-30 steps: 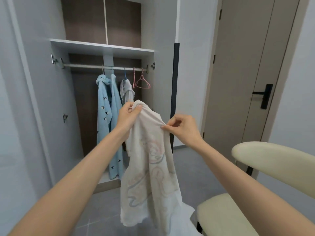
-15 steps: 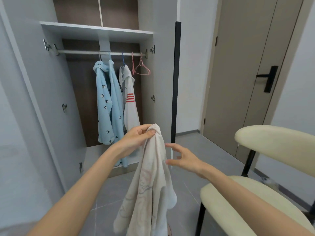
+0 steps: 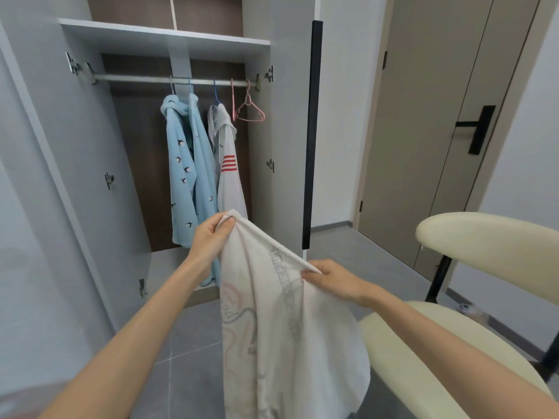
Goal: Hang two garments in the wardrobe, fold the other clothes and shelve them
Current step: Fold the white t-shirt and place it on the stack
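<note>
The left hand [image 3: 211,237] pinches a bunched corner of the garment [image 3: 272,328] between thumb and curled fingers. The right hand [image 3: 335,278], lower and further right, has its fingers curled around a fold of the same edge. The cloth is pulled into a sloping line between the two hands and hangs down from it in front of the person, above the floor [image 3: 187,343].

Just behind the left hand is the open wardrobe [image 3: 75,131]. A blue robe [image 3: 184,176] with small dark bird shapes and a white top [image 3: 231,182] with red stripes hang side by side on its rail [image 3: 145,79]. A bare pink hanger [image 3: 250,111] hangs at the rail's right end. A white shelf [image 3: 163,33] runs above the rail. The right wardrobe door [image 3: 311,131] is seen edge-on with a black strip down it, beyond the garment. A cream chair [image 3: 484,246] stands near the right arm, its seat just beside the hanging cloth. Behind it is a beige room door [image 3: 423,131] with a black handle [image 3: 479,128].

The garment is cream-white and soft, with loose folds. Faint curling lines in pink and grey-blue show on it, and a band of pale grey lettering runs down from the right hand.

The lettering is too blurred to read. The garment's lower end is cut off by the bottom of the frame, so its type cannot be told. The left hand and cloth cover the hems of both hung garments.
</note>
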`<action>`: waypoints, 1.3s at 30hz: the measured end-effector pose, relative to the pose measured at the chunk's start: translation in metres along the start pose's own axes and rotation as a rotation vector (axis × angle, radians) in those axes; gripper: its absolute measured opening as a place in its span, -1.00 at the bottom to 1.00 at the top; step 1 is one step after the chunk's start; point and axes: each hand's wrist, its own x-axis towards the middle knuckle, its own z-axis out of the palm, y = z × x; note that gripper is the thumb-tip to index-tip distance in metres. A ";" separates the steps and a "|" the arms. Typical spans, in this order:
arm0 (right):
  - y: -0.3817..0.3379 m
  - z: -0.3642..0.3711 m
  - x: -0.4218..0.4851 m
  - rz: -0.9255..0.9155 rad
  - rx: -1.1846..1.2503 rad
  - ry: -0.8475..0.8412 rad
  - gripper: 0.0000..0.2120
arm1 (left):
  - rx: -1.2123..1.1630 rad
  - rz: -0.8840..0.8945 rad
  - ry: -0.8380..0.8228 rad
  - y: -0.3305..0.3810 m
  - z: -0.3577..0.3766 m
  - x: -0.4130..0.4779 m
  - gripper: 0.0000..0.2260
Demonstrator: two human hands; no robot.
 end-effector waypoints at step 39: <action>-0.033 -0.034 0.011 0.072 0.383 0.495 -0.79 | -0.013 -0.224 0.093 -0.044 -0.003 0.001 -0.81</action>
